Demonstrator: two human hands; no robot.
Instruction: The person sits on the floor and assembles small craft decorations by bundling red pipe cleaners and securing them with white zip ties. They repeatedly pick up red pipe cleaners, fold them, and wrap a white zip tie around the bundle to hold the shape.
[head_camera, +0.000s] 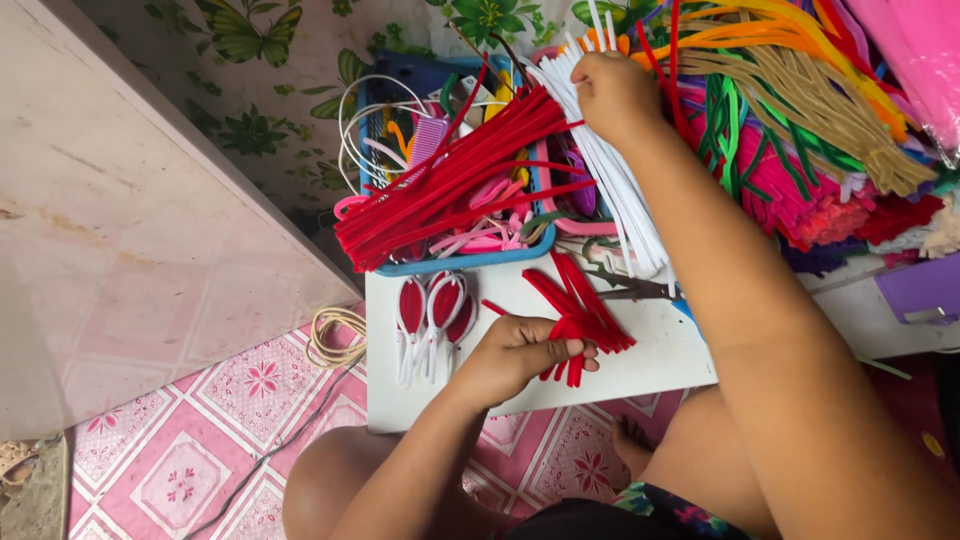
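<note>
Pink patterned floor tiles (200, 470) run under my knees, and a pale slab (110, 220) slants along my left side, so there is open room there only down by the floor. Before me lies a white board (650, 350), its near edge just above my lap and bare at its lower right corner. My left hand (515, 355) rests on the board, fingers curled shut around the gathered ends of a small bunch of red pipe cleaners (580, 305), which fan up and away across the board. Just left of it lie white-rimmed red petal shapes (432, 310). At the board's far edge sits a blue tray (470, 262), stuffed with long red pipe cleaners (450, 190) lying slantwise over pink pieces and white wire loops. My right hand (612, 92) reaches past it, closed on a sheaf of white pipe cleaners (625, 200). Heaped pipe cleaners in orange, tan, green and pink (800, 110) crowd the right side, leaving no free room there.
</note>
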